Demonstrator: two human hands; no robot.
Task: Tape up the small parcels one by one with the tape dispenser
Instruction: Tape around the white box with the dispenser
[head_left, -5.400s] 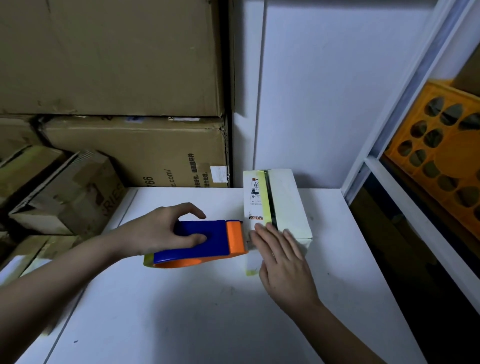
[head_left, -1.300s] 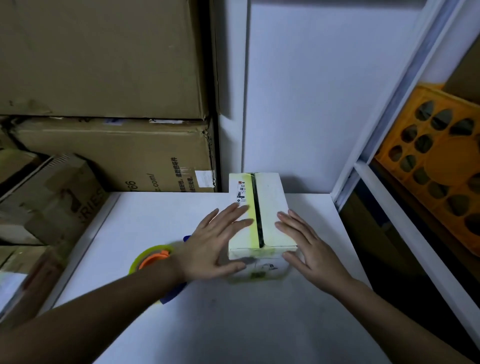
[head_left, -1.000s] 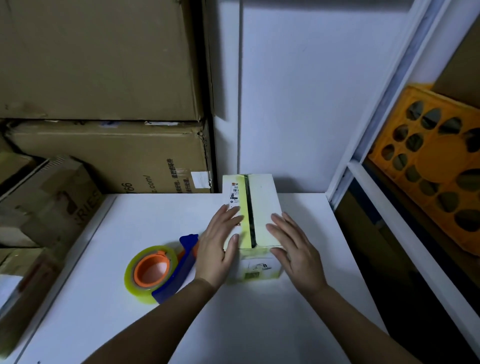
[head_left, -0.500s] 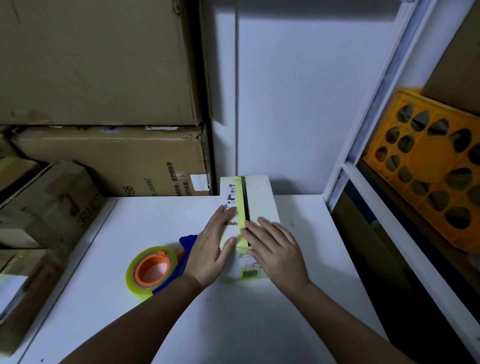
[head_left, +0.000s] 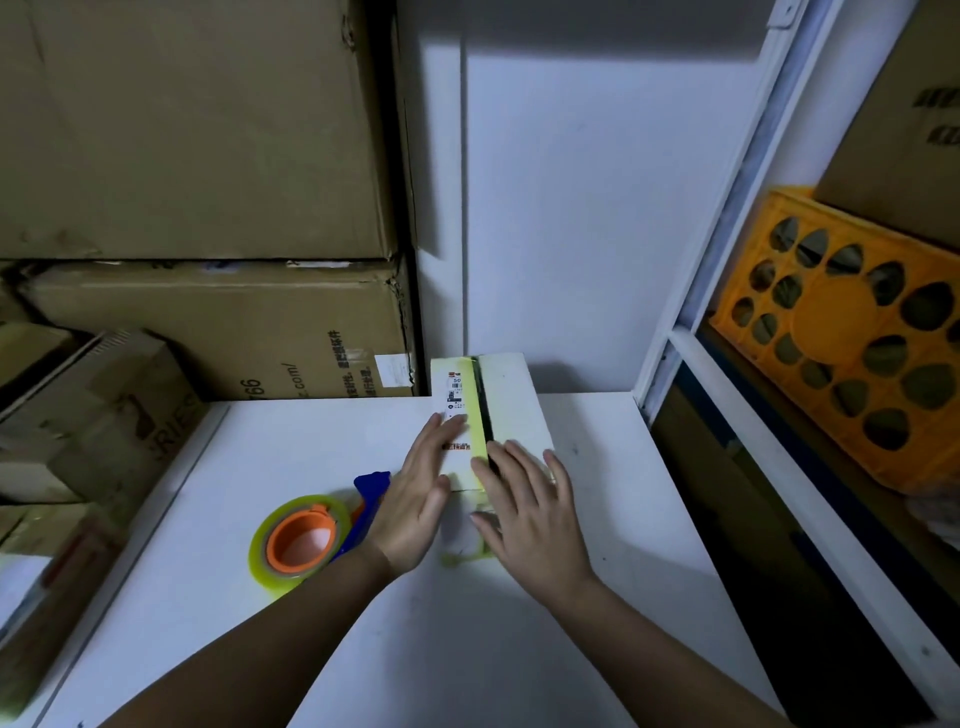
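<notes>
On the white table (head_left: 519, 649), far edge by the wall: small white parcel (head_left: 511, 400), label and yellowish tape strip along its top seam. Left hand (head_left: 418, 501) lies flat on the parcel's left side, fingers straight and together. Right hand (head_left: 530, 512) presses the near end of the seam, fingers straight, slightly spread. Tape dispenser (head_left: 306, 538), blue body with orange hub, rests on the table just left of the left wrist. Cardboard boxes (head_left: 208, 208) stacked at left; orange crate (head_left: 852, 332) on shelf at right.
</notes>
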